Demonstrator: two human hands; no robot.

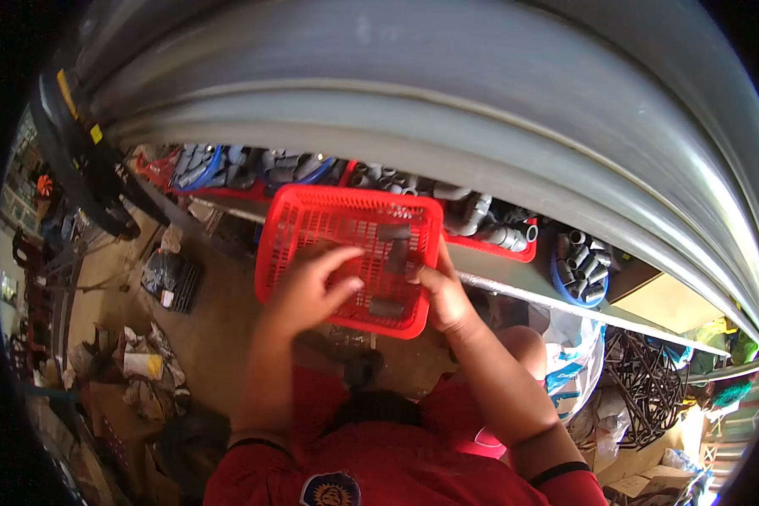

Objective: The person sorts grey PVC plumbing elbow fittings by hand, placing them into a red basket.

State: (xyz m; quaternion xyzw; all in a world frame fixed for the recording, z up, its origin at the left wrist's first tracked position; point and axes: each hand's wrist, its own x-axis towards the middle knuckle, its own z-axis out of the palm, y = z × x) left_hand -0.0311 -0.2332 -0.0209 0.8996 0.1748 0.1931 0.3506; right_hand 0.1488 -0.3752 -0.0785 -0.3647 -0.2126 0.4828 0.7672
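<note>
A red plastic basket (285, 202) with slotted walls is in front of my body. A few short grey pipe fittings (386, 308) lie inside it, toward its right side. My right hand (440, 291) grips the basket's right wall, with the thumb inside, close to a dark grey fitting, and fingers outside. Over the basket's left part is my left hand (312, 287), thumb and index finger apart, with nothing seen between them. Part of the basket's floor is hidden under this hand.
Long grey pipes (413, 110) cross overhead. Behind the basket, a shelf carries a red tray (506, 246) of grey elbows and a blue basket (580, 295) of short fittings. Dark bent rods (645, 388) lie piled at right. A black crate (175, 282) and crumpled wrapping (148, 363) lie at left.
</note>
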